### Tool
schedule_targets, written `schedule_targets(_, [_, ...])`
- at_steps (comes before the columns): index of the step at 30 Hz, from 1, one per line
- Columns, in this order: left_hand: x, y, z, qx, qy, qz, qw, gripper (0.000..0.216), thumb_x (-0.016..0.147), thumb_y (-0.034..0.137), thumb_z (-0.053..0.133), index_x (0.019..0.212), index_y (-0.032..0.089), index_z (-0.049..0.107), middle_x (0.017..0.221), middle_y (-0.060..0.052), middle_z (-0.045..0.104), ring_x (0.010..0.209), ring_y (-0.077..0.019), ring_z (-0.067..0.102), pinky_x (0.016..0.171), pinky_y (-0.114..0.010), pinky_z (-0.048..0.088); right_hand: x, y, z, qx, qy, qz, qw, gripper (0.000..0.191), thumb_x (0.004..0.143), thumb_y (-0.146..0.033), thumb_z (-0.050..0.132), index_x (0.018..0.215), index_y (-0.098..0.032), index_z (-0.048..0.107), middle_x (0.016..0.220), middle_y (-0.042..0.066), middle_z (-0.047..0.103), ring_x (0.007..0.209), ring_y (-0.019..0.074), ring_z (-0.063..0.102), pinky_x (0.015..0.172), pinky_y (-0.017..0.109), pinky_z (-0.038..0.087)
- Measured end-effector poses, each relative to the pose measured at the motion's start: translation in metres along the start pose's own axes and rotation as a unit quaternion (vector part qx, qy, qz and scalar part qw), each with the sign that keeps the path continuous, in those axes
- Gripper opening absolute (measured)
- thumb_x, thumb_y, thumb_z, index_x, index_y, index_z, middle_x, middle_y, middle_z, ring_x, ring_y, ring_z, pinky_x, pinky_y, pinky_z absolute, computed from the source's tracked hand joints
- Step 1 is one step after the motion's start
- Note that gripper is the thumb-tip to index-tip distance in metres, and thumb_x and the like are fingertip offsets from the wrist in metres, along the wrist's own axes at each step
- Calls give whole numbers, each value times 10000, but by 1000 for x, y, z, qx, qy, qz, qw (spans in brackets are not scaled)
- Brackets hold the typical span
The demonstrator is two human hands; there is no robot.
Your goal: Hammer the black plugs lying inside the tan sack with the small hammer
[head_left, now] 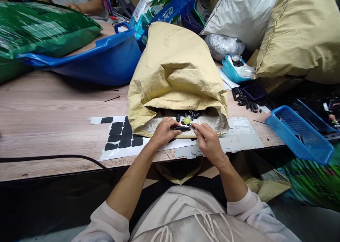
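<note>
A yellow paper sack [180, 65] lies on the table with its mouth toward me, and several black pen-like pieces [178, 116] show inside. At the mouth, my left hand [164, 131] is closed on a slim black tube [181, 128], which points to the right. My right hand [209, 142] pinches a thin piece [191, 126], mostly hidden by the fingers, close to the tube's right end. Just beyond both hands sits a small round yellow-green thing [186, 121]; I cannot tell whether it is attached to anything.
White sheet with black square stickers [124, 135] lies partly under the sack. A blue basin [106, 63] and green bag [47, 29] stand left. Right are loose black pieces [248, 101], a blue basket [300, 134] and big sacks [300, 33]. Another person's arm [90, 6] shows behind.
</note>
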State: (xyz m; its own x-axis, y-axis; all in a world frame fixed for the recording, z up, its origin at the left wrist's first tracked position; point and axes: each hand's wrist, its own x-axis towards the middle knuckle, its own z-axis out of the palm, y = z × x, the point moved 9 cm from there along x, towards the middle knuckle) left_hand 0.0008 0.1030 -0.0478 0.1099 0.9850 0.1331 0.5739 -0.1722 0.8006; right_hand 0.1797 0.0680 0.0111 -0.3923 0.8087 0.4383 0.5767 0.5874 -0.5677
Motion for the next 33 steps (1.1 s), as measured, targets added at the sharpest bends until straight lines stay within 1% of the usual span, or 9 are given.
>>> schedule_targets(4, [0, 1, 0, 8, 1, 4, 1000, 127, 768, 197, 800, 886, 207, 756, 851, -15, 651, 929, -234, 599, 854, -362, 456, -2, 4, 2, -4, -21, 10, 1000, 310, 1044, -218, 498, 1258, -223, 723, 937, 55, 687, 869, 189, 667, 802, 309, 549])
schedule_targets(8, [-1, 1, 0, 19, -3, 1, 1000, 131, 772, 196, 784, 895, 212, 745, 879, -19, 661, 961, -242, 601, 873, -370, 461, -1, 13, -9, 1, -1, 17, 1000, 314, 1043, -221, 502, 1271, -238, 717, 1008, 61, 717, 948, 195, 682, 867, 318, 551])
schedule_targets(12, [-1, 2, 0, 32, -8, 0, 999, 135, 761, 203, 769, 884, 213, 714, 890, -20, 658, 957, -248, 593, 858, -372, 463, 1, 34, -20, -104, 14, 29, 994, 319, 1041, -230, 500, 1260, -251, 731, 991, 59, 701, 927, 202, 662, 823, 314, 527])
schedule_targets(16, [-3, 3, 0, 35, -11, 6, 999, 124, 773, 221, 751, 884, 219, 699, 886, -23, 648, 957, -255, 587, 854, -377, 460, -4, 51, -16, -230, 13, 12, 973, 301, 1002, -178, 548, 1185, -251, 775, 899, 57, 670, 885, 220, 598, 786, 318, 477])
schedule_targets(22, [-4, 3, 2, 41, -18, 29, 999, 117, 819, 307, 745, 895, 223, 714, 867, -35, 635, 956, -263, 572, 857, -384, 455, -9, 51, -9, -263, 28, -2, 964, 290, 1011, -189, 548, 1197, -240, 764, 909, 55, 664, 883, 224, 557, 819, 326, 445])
schedule_targets(25, [-8, 14, 0, 25, -33, 44, 998, 137, 850, 344, 725, 909, 220, 727, 876, -44, 663, 955, -264, 571, 870, -389, 448, -9, 50, -8, -270, 24, -5, 963, 283, 1005, -189, 555, 1196, -231, 760, 919, 56, 662, 900, 227, 553, 824, 328, 434])
schedule_targets(29, [-39, 50, 2, -64, -111, 55, 990, 194, 936, 389, 664, 984, 214, 732, 953, -41, 721, 940, -228, 610, 859, -343, 456, -9, 51, -6, -280, 15, -3, 960, 289, 1015, -211, 551, 1224, -240, 749, 934, 60, 659, 914, 233, 542, 828, 334, 420])
schedule_targets(31, [-69, 66, 19, -121, -206, 42, 970, 239, 979, 416, 625, 1042, 214, 736, 958, -30, 735, 873, -194, 631, 794, -297, 461, -10, 52, -5, -281, 12, 1, 960, 292, 1018, -218, 547, 1230, -243, 746, 937, 63, 656, 916, 236, 536, 829, 340, 415])
schedule_targets(33, [-103, 71, 47, -152, -309, 21, 939, 270, 986, 442, 619, 1061, 215, 746, 923, -18, 738, 803, -169, 627, 728, -262, 451, -10, 52, -5, -282, 11, 5, 959, 293, 1018, -217, 545, 1229, -241, 746, 942, 67, 655, 912, 240, 531, 826, 348, 412])
